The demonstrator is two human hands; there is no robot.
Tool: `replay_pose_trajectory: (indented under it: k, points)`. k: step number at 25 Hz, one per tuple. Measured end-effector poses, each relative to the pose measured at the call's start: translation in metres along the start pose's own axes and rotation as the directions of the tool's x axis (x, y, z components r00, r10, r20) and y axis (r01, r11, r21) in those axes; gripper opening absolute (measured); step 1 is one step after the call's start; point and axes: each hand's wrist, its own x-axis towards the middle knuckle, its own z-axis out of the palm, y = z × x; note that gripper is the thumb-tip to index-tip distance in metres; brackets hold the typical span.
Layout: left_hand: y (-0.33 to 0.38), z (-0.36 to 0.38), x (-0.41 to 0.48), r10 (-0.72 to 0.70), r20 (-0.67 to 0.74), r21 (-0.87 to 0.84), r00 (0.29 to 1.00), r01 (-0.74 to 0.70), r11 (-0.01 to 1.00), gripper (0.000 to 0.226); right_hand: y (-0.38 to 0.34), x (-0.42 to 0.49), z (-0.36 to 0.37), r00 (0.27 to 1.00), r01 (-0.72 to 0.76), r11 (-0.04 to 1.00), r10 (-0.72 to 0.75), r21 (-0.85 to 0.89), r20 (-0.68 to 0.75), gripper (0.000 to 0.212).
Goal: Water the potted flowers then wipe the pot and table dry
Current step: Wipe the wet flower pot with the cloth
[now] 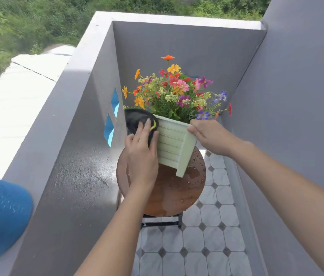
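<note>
A pale green ribbed square pot full of mixed colourful flowers stands on a small round brown table. The tabletop glistens with water and droplets near the pot's foot. My left hand presses a dark cloth with a yellow edge flat against the pot's left side. My right hand grips the pot's right upper rim. The pot looks tipped, with one lower corner towards me on the wet table.
Grey balcony walls close in on the left, back and right. The left wall's sloped face is wet. A blue object rests on the ledge at far left. Tiled floor runs below the table, whose black frame shows underneath.
</note>
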Motion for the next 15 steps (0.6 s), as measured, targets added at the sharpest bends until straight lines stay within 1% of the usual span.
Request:
replay_pose_trajectory:
  k: [1, 2, 3, 4, 5, 6, 7, 8, 9, 10, 11, 12, 13, 15]
  points:
    - [0.002, 0.002, -0.007, 0.004, 0.011, 0.000, 1.000, -0.004, 1.000, 0.042, 0.000, 0.000, 0.001, 1.000, 0.007, 1.000, -0.007, -0.003, -0.004, 0.040]
    - [0.004, 0.001, -0.007, -0.043, 0.005, -0.022, 0.999, 0.043, 0.999, 0.043, 0.000, -0.001, 0.003, 1.000, 0.016, 1.000, -0.016, -0.005, -0.005, 0.040]
    - [0.002, -0.002, 0.000, -0.141, 0.002, -0.063, 0.990, 0.141, 0.988, 0.042, 0.000, -0.002, 0.005, 1.000, 0.026, 1.000, -0.026, -0.008, -0.008, 0.040]
    - [-0.003, -0.003, 0.012, -0.264, 0.022, -0.107, 0.964, 0.265, 0.958, 0.042, -0.001, -0.003, 0.006, 0.999, 0.033, 0.999, -0.033, -0.013, -0.010, 0.040]
    - [-0.011, -0.004, 0.027, -0.397, 0.092, -0.152, 0.913, 0.407, 0.901, 0.042, -0.001, -0.004, 0.006, 0.999, 0.038, 0.999, -0.038, -0.016, -0.012, 0.040]
    - [-0.017, -0.008, 0.042, -0.499, 0.212, -0.212, 0.840, 0.538, 0.816, 0.044, -0.001, -0.006, 0.007, 0.999, 0.042, 0.999, -0.042, -0.019, -0.013, 0.041]
    - [-0.023, -0.013, 0.058, -0.560, 0.346, -0.269, 0.753, 0.652, 0.709, 0.047, -0.001, -0.007, 0.007, 0.999, 0.050, 0.999, -0.050, -0.020, -0.011, 0.041]
    - [-0.027, -0.018, 0.070, -0.587, 0.455, -0.288, 0.670, 0.734, 0.615, 0.050, -0.001, -0.007, 0.007, 0.998, 0.062, 0.998, -0.062, -0.023, -0.009, 0.041]
    - [-0.027, -0.024, 0.080, -0.578, 0.535, -0.269, 0.617, 0.772, 0.575, 0.053, -0.001, -0.006, 0.007, 0.997, 0.079, 0.996, -0.079, -0.034, -0.009, 0.041]
    - [-0.026, -0.027, 0.087, -0.533, 0.610, -0.230, 0.586, 0.775, 0.588, 0.056, -0.001, -0.006, 0.006, 0.996, 0.091, 0.995, -0.091, -0.045, -0.007, 0.041]
    - [-0.024, -0.029, 0.092, -0.496, 0.657, -0.173, 0.567, 0.755, 0.633, 0.058, 0.000, -0.005, 0.005, 0.995, 0.095, 0.994, -0.095, -0.052, -0.002, 0.041]
    - [-0.021, -0.031, 0.097, -0.481, 0.674, -0.118, 0.560, 0.725, 0.679, 0.059, 0.000, -0.004, 0.005, 0.996, 0.089, 0.995, -0.089, -0.055, 0.002, 0.041]
    - [-0.018, -0.032, 0.099, -0.488, 0.675, -0.078, 0.554, 0.710, 0.700, 0.059, 0.000, -0.003, 0.005, 0.996, 0.084, 0.995, -0.084, -0.050, -0.001, 0.040]
    - [-0.015, -0.036, 0.099, -0.496, 0.685, -0.051, 0.533, 0.715, 0.697, 0.057, 0.000, -0.005, 0.009, 0.997, 0.063, 0.998, -0.064, -0.023, -0.032, 0.038]
